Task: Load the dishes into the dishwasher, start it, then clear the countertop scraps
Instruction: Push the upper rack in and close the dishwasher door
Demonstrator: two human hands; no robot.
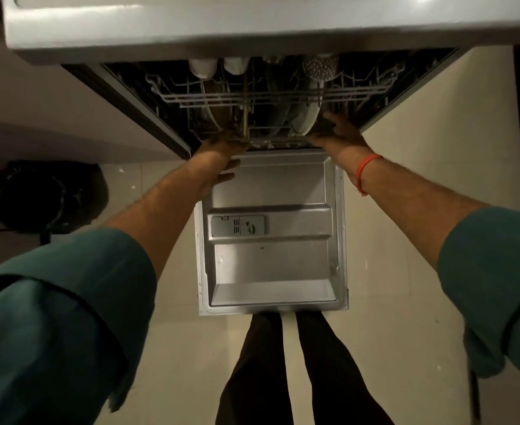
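While a black bin bag (48, 196) slumps on the floor at far left, the person leans over the open dishwasher (265, 96), its door (271, 234) folded flat. The left hand (222, 162) reaches to the front edge of the lower rack (271, 101); whether its fingers grip the wire I cannot tell. Plates (306, 118) stand upright in that rack, cups (203, 67) above. The right hand (340, 133), an orange thread (366, 168) at its wrist, rests on the rack's right front, fingers spread and fairly straight.
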